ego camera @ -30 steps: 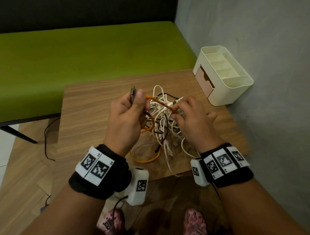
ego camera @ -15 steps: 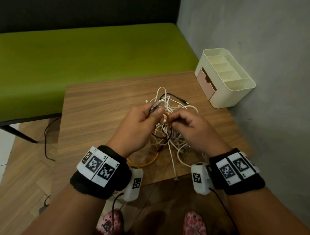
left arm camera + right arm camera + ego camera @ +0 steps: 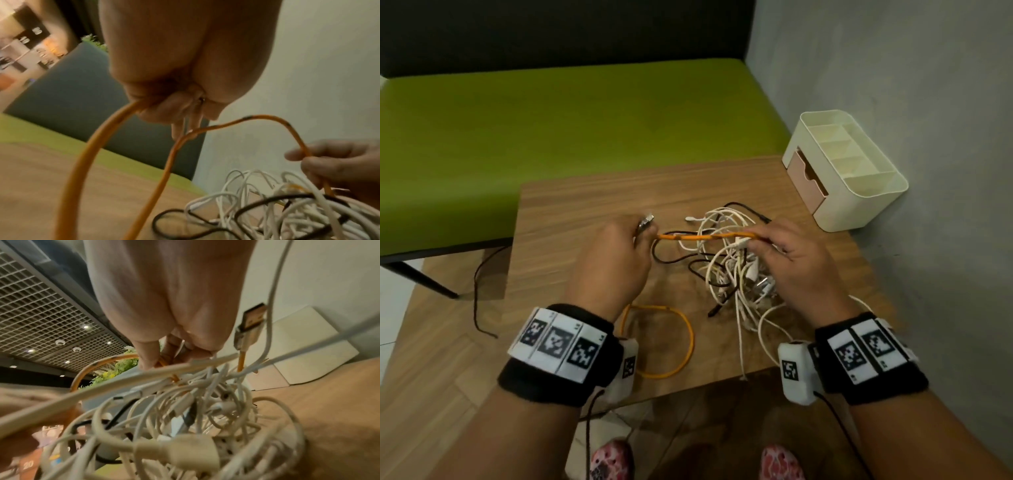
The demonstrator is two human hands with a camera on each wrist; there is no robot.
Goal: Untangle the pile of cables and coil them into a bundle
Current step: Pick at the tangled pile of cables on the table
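Note:
An orange cable [image 3: 702, 236] stretches taut between my two hands above the wooden table [image 3: 571, 219]. My left hand [image 3: 616, 260] grips its end, with the metal plug [image 3: 646, 221] sticking out past the fingers, and a coil of the same orange cable [image 3: 681, 342] hangs below it. My right hand [image 3: 794, 260] pinches the orange cable [image 3: 296, 134] where it enters the tangle of white and black cables [image 3: 736, 267]. In the right wrist view the white cables [image 3: 185, 418] crowd under the fingers, and a USB plug [image 3: 249, 324] with an orange lead stands beside the hand.
A cream desk organiser [image 3: 849, 171] with a pink drawer stands at the table's far right corner, against the grey wall. A green bench [image 3: 551, 130] runs behind the table. A thin black cord [image 3: 477, 294] trails on the floor to the left.
My hands were close together over the pile; they have since moved apart, the left hand going left, so the orange cable is now drawn out straight between them.

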